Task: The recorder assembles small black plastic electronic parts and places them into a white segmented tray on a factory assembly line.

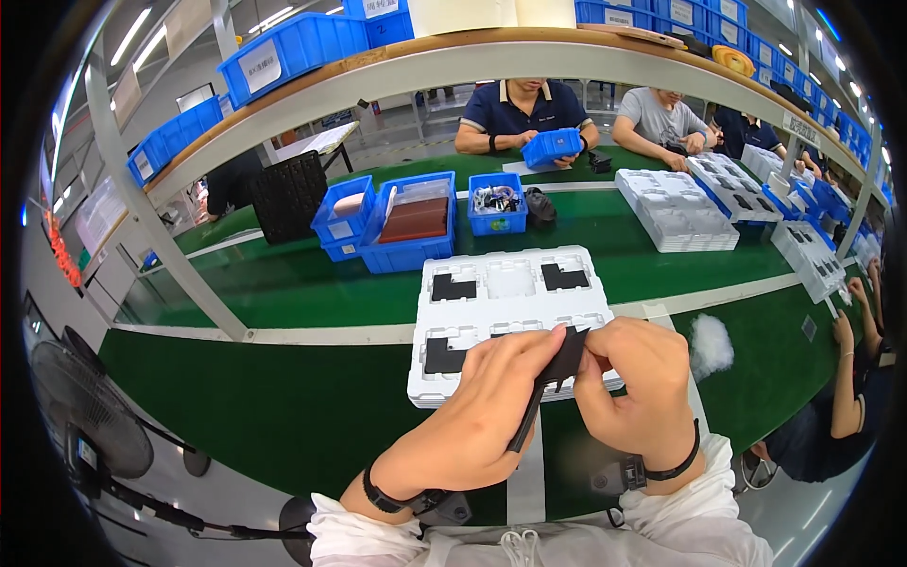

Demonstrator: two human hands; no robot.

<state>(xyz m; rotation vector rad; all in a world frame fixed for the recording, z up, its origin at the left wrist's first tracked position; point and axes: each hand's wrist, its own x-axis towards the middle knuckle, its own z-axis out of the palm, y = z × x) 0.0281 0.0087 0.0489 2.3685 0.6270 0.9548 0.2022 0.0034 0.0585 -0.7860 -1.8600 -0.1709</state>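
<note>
Between pretty much closed left-hand fingers [510, 361], holding a slim, flat matte-black piece [566, 361], plus pinching its edge with right-hand fingertips [592, 370].

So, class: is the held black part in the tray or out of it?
Out: the left hand and right hand hold the black part between them, not set in the tray.

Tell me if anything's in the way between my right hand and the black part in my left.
Nothing visible is. Your right hand is right up at the upper end of the black part, which your left hand holds; whether the right one pinches it is hidden.
</note>
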